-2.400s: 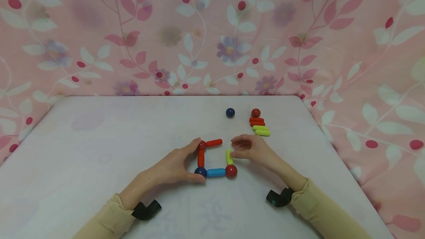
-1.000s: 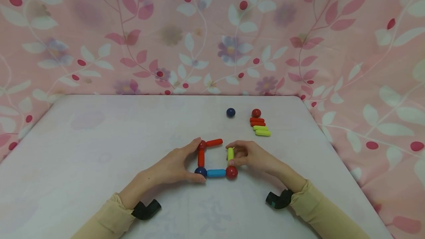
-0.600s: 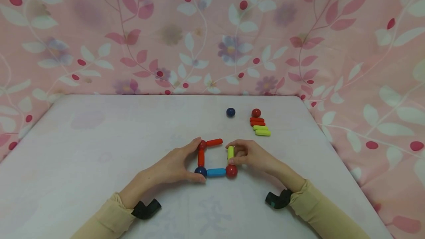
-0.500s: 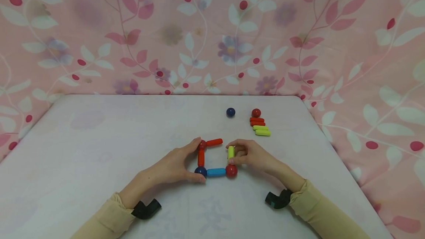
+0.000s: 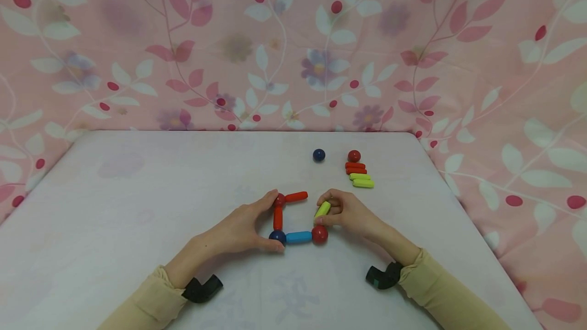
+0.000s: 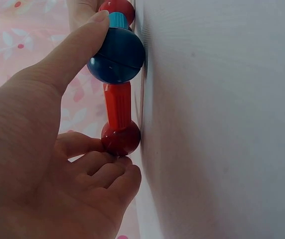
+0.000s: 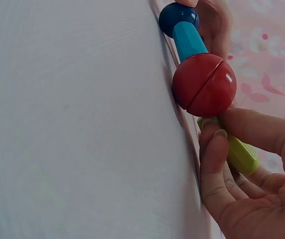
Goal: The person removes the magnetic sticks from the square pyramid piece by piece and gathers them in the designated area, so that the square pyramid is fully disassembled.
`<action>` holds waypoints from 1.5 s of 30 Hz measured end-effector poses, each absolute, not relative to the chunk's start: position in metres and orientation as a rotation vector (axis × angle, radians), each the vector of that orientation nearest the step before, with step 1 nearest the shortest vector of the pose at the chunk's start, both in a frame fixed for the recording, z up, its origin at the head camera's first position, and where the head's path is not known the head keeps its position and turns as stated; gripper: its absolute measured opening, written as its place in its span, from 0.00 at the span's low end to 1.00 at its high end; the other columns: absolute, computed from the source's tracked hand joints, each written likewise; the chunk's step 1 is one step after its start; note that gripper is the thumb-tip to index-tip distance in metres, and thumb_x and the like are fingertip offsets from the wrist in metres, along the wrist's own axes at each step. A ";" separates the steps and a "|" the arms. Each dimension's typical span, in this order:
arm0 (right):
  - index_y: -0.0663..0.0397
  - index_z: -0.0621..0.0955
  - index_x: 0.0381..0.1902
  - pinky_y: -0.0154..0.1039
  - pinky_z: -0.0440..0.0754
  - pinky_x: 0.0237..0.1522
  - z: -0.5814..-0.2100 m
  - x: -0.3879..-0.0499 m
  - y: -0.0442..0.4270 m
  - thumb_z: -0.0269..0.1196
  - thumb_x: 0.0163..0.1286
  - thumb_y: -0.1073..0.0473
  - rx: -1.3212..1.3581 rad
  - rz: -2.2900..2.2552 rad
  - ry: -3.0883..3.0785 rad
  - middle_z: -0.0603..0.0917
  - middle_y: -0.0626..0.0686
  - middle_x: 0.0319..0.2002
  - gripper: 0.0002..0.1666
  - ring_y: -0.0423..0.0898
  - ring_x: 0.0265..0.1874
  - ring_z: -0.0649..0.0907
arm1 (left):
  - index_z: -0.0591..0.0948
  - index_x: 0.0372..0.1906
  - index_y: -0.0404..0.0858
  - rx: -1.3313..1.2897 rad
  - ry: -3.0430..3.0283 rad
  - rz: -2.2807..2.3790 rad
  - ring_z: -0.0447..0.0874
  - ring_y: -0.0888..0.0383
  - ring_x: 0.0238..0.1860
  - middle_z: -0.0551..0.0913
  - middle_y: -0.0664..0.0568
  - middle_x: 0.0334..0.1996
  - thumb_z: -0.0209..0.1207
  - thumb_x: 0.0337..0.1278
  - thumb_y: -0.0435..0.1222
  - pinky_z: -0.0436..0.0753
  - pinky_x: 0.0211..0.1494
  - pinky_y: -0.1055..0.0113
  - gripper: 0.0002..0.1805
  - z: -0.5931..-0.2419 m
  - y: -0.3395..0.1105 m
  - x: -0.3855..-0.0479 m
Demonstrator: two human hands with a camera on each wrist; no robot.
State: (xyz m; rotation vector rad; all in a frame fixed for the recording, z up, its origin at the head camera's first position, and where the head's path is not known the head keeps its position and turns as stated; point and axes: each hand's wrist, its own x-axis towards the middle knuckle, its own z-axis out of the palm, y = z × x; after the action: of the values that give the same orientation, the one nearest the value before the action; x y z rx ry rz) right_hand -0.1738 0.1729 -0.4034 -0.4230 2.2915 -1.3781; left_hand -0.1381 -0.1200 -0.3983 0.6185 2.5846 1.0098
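My left hand [image 5: 234, 230] grips the side of a joined frame: thumb on the dark blue ball [image 5: 277, 237], fingertips at a red ball [image 5: 279, 200], a red stick [image 5: 277, 218] between them. A second red stick [image 5: 296, 197] points right from that red ball. From the blue ball a light blue stick [image 5: 298, 237] runs to the larger-looking red ball [image 5: 319, 235]. My right hand [image 5: 350, 213] pinches a yellow-green stick [image 5: 323, 210], tilted, its lower end close to that ball. In the right wrist view fingers partly cover the yellow-green stick [image 7: 243, 155]; whether it touches the ball I cannot tell.
On the white table [image 5: 151, 182], behind the frame, lie a dark blue ball [image 5: 318, 155] and a red ball [image 5: 354, 156]. Two red sticks [image 5: 355, 168] and two yellow-green sticks [image 5: 362, 181] lie in front of that red ball. A flowered pink cloth [image 5: 284, 55] hangs behind the table.
My right hand has taken hold of the yellow-green stick, which stood in line with the near red ball and now leans to the right. My left hand has stayed in place.
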 end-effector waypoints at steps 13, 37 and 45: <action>0.57 0.80 0.50 0.32 0.83 0.45 -0.406 -0.177 0.176 0.72 0.63 0.55 -0.417 -1.404 2.323 0.87 0.53 0.40 0.21 0.47 0.40 0.86 | 0.53 0.80 0.45 0.619 2.587 1.009 0.55 0.54 0.78 0.57 0.58 0.78 0.76 0.38 0.60 0.63 0.76 0.47 0.65 -0.397 -0.120 -0.138; 0.58 0.82 0.54 0.29 0.83 0.50 -0.396 -0.182 0.216 0.71 0.65 0.48 -0.238 -1.612 2.520 0.85 0.56 0.48 0.26 0.44 0.43 0.89 | 0.53 0.80 0.45 0.639 2.592 1.010 0.55 0.55 0.78 0.56 0.58 0.79 0.75 0.39 0.60 0.63 0.76 0.48 0.65 -0.398 -0.120 -0.138; 0.60 0.80 0.57 0.26 0.81 0.50 -0.391 -0.184 0.238 0.70 0.65 0.46 -0.131 -1.658 2.511 0.79 0.58 0.56 0.30 0.41 0.43 0.89 | 0.53 0.80 0.45 0.631 2.584 1.020 0.55 0.55 0.78 0.56 0.60 0.79 0.75 0.39 0.61 0.63 0.76 0.47 0.65 -0.398 -0.121 -0.137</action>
State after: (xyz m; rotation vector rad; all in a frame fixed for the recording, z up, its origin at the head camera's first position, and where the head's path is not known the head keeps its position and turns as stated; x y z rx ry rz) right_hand -0.1841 0.2381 -0.3913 -0.1314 2.5105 -1.6576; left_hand -0.1375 -0.1213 -0.3981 0.6308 2.5842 1.0205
